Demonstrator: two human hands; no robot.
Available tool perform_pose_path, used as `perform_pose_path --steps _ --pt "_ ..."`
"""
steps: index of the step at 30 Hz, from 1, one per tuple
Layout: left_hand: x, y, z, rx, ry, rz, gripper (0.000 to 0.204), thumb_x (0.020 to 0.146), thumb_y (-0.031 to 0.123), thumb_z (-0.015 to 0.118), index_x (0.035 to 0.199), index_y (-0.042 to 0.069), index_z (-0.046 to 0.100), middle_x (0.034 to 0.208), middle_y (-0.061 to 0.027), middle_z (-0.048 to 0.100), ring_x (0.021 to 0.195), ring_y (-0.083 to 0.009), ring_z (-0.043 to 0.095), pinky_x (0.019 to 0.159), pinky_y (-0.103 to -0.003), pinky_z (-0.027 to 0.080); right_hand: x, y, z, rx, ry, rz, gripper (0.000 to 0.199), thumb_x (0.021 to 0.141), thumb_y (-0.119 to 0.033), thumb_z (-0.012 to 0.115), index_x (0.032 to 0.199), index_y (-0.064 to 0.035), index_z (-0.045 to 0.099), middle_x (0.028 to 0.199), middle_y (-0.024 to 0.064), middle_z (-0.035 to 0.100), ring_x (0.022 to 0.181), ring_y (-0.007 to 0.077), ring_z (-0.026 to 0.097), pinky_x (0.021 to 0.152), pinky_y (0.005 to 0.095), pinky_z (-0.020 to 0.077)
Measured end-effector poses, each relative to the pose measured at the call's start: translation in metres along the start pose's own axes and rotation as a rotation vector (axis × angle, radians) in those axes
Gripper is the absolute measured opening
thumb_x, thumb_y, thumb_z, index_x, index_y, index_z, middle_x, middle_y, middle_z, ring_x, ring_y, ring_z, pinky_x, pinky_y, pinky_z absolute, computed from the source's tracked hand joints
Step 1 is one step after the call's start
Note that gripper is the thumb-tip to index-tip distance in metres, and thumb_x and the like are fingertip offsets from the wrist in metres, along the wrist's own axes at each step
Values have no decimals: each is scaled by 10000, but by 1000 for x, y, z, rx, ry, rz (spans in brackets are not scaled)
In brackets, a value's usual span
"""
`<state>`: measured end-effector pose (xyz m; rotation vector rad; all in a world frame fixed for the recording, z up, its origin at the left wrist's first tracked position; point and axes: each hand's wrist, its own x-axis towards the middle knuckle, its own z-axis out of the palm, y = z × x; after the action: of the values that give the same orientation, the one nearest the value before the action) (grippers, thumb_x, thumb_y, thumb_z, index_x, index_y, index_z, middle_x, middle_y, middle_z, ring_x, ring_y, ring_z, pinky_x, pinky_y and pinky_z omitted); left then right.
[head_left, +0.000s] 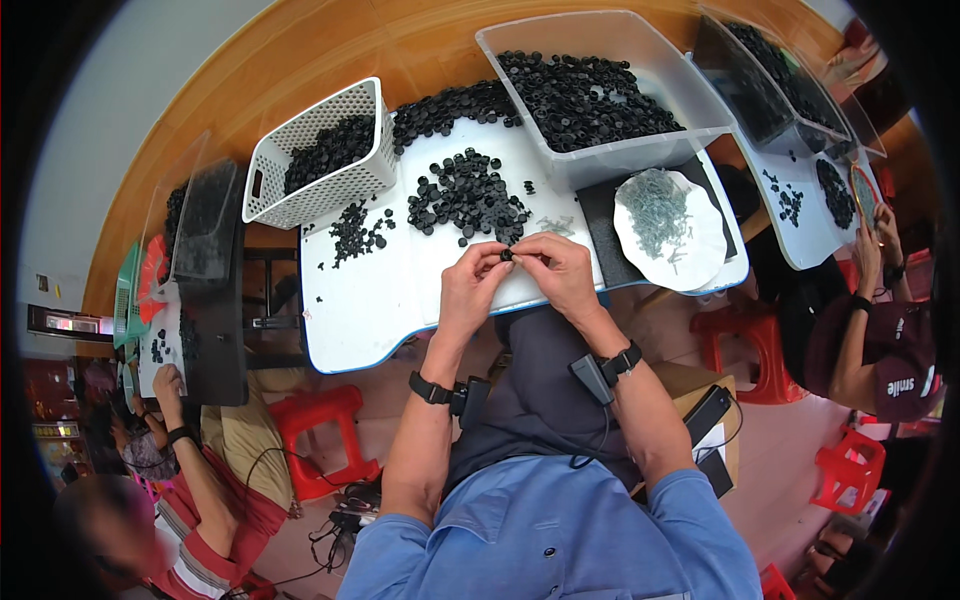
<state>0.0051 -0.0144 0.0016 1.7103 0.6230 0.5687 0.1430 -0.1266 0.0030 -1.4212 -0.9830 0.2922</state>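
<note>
Both hands meet over the near edge of a white work board (370, 300). My left hand (468, 285) and my right hand (556, 272) pinch one small black round part (506, 255) between their fingertips. Just beyond the fingers lies a loose heap of the same black parts (465, 195). A smaller scatter of tiny black pieces (355, 232) lies to the left of it. A white dish of thin grey pins (665, 222) sits to the right of my right hand.
A white perforated basket (320, 155) and a clear plastic bin (600, 90), both holding black parts, stand at the back. Other people work at boards on the left (165, 400) and right (870, 260). Red stools (320, 420) stand below.
</note>
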Motion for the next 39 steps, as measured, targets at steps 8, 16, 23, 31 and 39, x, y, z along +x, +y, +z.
perform_pose_path --steps 8,16,23,31,39 --pt "-2 0 2 68 61 91 249 925 64 769 1152 -14 699 940 -118 785 856 -157 764 766 -283 598 0 -3 1 -32 -17 -52 121 854 45 750 967 8 771 965 117 768 852 203 738 691 294 579" --pt "-2 4 1 80 55 102 227 929 61 762 1134 -12 697 943 -126 785 868 -172 772 769 -290 605 0 -3 2 -113 -20 -122 141 834 67 745 960 6 768 953 132 760 869 255 748 719 338 594" --pt "-1 4 0 94 37 102 228 931 60 757 1135 -19 694 942 -129 786 880 -185 776 773 -295 608 -2 -3 4 -202 -10 -210 149 828 68 744 956 -8 755 927 128 751 833 285 740 721 353 589" --pt "2 8 -3 81 6 53 247 943 68 739 1171 -18 697 951 -119 791 864 -144 760 775 -275 600 -3 -1 8 -277 7 -314 153 827 51 746 964 -17 731 912 115 742 814 296 733 718 369 588" --pt "7 4 -10 -152 -86 -117 303 973 104 715 1231 -56 699 1013 -103 781 928 -107 719 837 -245 569 -7 -4 12 -373 31 -384 199 852 41 737 1039 -21 718 927 126 751 828 305 738 742 385 596"
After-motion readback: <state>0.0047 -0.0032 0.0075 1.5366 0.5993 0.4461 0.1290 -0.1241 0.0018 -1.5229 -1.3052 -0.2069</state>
